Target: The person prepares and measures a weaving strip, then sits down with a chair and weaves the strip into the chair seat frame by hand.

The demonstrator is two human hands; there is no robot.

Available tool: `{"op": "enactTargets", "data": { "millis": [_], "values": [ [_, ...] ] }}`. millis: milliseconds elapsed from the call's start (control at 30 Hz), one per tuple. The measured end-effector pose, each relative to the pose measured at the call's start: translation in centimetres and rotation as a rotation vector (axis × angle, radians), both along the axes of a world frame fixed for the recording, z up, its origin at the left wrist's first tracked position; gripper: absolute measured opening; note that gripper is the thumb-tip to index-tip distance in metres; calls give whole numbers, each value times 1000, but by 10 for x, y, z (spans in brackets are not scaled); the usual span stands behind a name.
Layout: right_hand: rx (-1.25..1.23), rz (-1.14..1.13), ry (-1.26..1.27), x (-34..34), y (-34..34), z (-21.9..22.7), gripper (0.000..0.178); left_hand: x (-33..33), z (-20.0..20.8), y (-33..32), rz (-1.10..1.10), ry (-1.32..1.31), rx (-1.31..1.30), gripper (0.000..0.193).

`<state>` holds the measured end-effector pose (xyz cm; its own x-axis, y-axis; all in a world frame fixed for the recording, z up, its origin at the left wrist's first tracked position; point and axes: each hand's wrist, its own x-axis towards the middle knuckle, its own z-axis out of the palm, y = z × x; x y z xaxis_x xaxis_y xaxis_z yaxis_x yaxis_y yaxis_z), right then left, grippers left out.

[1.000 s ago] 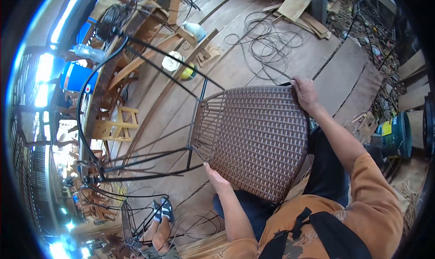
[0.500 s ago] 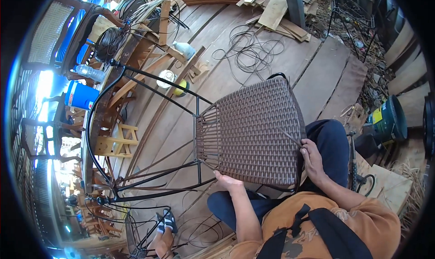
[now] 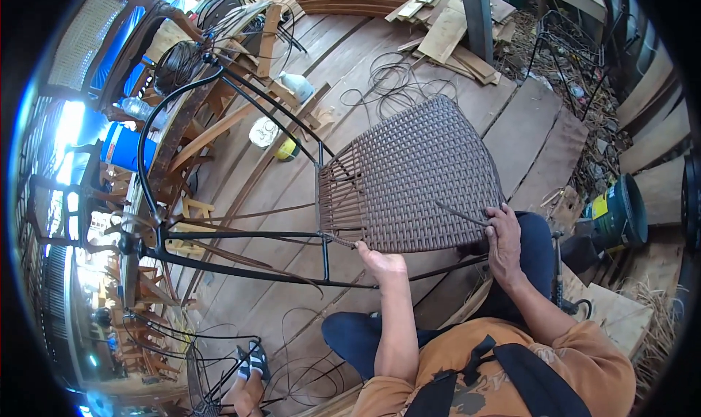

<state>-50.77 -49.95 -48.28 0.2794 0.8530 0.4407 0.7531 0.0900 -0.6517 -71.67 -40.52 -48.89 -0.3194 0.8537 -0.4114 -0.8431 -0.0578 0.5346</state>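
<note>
A brown woven seat panel [image 3: 416, 176] on a black metal chair frame [image 3: 219, 249] lies tilted across the person's lap, near the middle of the scene above the plank floor [image 3: 292, 198]. The left hand [image 3: 381, 260] presses its near edge, fingers curled under the weave. The right hand [image 3: 504, 234] sits at the near right corner, fingers closed on a loose brown strand [image 3: 460, 214] lying over the weave. Far of the panel lies a coil of wire [image 3: 394, 81]. At far left stand a blue barrel [image 3: 124, 147] and wooden chair frames [image 3: 212, 125]. A green bucket [image 3: 621, 212] stands to the right.
</note>
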Motion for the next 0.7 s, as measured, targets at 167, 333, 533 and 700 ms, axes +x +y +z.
{"op": "enactTargets", "data": {
  "millis": [167, 333, 533, 700],
  "values": [
    [102, 13, -19, 15, 25, 19, 12, -2, 7, 12, -87, 39, 7, 45],
    [242, -65, -15, 37, 47, 34, 12, 12, 28, 5, -147, 106, -41, 47],
    [171, 22, 114, 37, 48, 33, 13, 6, 24, -6, -147, 202, -25, 45],
    [193, -47, 96, 34, 44, 29, 14, 0, 15, -8, -194, 282, 34, 44]
  ]
}}
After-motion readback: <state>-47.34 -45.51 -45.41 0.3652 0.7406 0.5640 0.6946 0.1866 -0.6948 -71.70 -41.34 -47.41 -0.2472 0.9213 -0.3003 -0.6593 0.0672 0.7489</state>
